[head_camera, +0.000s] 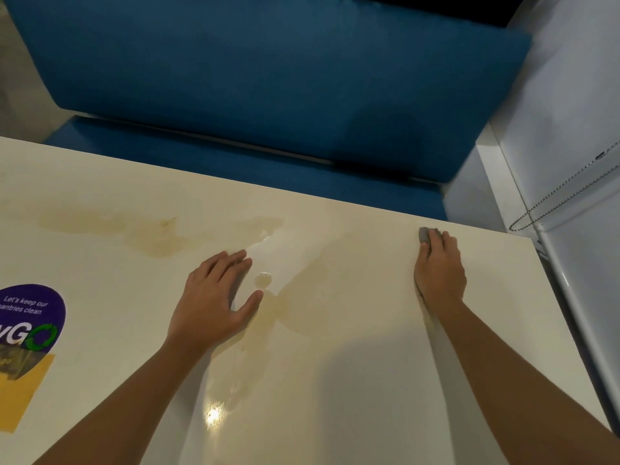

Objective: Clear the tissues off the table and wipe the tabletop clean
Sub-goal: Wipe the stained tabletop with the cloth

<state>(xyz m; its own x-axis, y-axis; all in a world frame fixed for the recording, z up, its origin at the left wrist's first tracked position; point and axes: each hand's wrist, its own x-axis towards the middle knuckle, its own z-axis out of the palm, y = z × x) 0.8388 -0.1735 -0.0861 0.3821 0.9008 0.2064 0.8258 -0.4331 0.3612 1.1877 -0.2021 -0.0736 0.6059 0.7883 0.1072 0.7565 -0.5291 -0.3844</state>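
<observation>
The cream tabletop (335, 380) carries pale yellowish wet stains (157, 234) across its middle and a small round droplet (263, 279). My left hand (214, 303) lies flat on the table with fingers straight, just left of the droplet. My right hand (439, 266) is near the far right edge, pressing down on a small grey wad, a cloth or tissue (424, 234); only its tip shows beyond my fingertips. No other tissues are visible on the table.
A purple and yellow sticker (28, 323) is stuck at the table's left edge. A blue sofa (268, 78) stands beyond the far edge. A white appliance with a bead chain (570, 189) stands close on the right.
</observation>
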